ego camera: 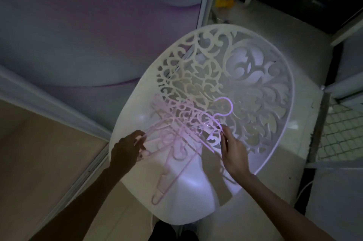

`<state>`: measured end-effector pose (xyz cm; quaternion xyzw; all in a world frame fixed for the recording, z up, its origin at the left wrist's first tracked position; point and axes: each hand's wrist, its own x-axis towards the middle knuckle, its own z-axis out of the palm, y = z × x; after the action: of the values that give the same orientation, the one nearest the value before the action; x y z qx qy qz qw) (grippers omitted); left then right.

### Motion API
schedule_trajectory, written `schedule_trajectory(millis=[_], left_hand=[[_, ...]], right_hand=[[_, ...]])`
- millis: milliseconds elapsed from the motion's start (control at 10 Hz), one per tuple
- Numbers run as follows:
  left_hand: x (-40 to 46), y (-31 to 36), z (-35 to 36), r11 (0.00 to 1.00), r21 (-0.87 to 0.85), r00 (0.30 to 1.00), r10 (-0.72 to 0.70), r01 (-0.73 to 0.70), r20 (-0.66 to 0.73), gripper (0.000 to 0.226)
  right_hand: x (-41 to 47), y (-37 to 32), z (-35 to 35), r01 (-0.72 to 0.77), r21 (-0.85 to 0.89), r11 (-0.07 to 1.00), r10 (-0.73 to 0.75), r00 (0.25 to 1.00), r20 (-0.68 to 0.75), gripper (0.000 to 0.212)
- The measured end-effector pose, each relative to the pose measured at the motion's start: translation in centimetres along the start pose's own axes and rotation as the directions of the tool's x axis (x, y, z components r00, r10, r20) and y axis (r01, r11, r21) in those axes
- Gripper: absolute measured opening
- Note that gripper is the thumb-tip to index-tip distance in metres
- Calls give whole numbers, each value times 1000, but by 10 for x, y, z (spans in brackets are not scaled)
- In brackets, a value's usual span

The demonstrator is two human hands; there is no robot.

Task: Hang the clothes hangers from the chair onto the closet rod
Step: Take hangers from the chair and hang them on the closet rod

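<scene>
Head view: looking steeply down at a white chair (pixel 279 75) with a lacy cut-out back, in dim light.
Closet door: left of the chair, a sliding panel (pixel 64 24) with a pale purple wave pattern; metal track along its foot.
Closet rod: nowhere in view.
Left hand (pixel 125 150): at the chair's left front edge, fingers curled round the ends of several pink hangers, likely to keep the bundle together for one lift.
Pink hangers (pixel 176 138): loose tangled heap on the chair seat, thin plastic frames crossing at odd angles, one reaching toward the front edge; exact count unclear.
Top hanger hook (pixel 225 107): curved hook raised toward the chair back, above the heap.
Right hand (pixel 233 150): at the heap's right side, thumb and fingers pinching the frame of the hooked hanger just below its neck, seemingly to pull it free.
In the way: hangers interlocked, so one pulled alone may drag its neighbours; chair pushed close against the closet door.
Right of the chair: pale floor, a metal post, a tiled patch (pixel 341 132).
Behind the chair: a small yellow object (pixel 224 2) on the floor, too blurred to name.
</scene>
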<state>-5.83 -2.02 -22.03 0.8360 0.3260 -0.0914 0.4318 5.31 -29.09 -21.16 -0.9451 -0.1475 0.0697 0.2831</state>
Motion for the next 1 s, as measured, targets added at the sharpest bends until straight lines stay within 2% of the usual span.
schedule_trajectory(millis=[100, 200, 300, 400, 500, 600, 700, 800, 900, 1000], left_hand=[[-7, 8, -19, 996, 30, 996, -80, 78, 39, 27], [-15, 0, -22, 989, -14, 990, -144, 144, 10, 35], [-29, -26, -11, 983, 9, 983, -181, 181, -41, 35], [-34, -34, -12, 979, 186, 980, -42, 79, -195, 34], [-33, -36, -20, 928, 369, 985, 22, 44, -172, 36], [-23, -29, -32, 907, 418, 990, 13, 48, -142, 37], [-23, -16, -39, 924, 380, 996, 0, 35, -91, 35], [-28, -6, -43, 901, 431, 999, 49, -41, -7, 33], [-36, 12, -49, 832, 529, 986, 152, -165, 70, 49], [-44, 35, -67, 804, 563, 982, 148, -190, 119, 36]], right_hand=[[6, -14, -13, -94, 115, 989, 91, 995, 38, 26], [7, -20, -2, -370, 444, 816, 310, 928, 204, 22], [-7, -18, 12, -528, 450, 720, 432, 849, 305, 20], [-19, -19, 12, -344, 254, 904, 332, 939, 88, 19], [-11, -19, -2, -229, -39, 973, 229, 973, -12, 23], [7, -19, -21, -158, -203, 966, 160, 987, -7, 21], [23, -24, -36, -175, -240, 955, 194, 979, 60, 17], [27, -36, -45, -110, -285, 952, 153, 979, 132, 15], [29, -55, -60, -91, -352, 932, 171, 964, 204, 18], [40, -70, -81, -229, -249, 941, 299, 906, 298, 17]])
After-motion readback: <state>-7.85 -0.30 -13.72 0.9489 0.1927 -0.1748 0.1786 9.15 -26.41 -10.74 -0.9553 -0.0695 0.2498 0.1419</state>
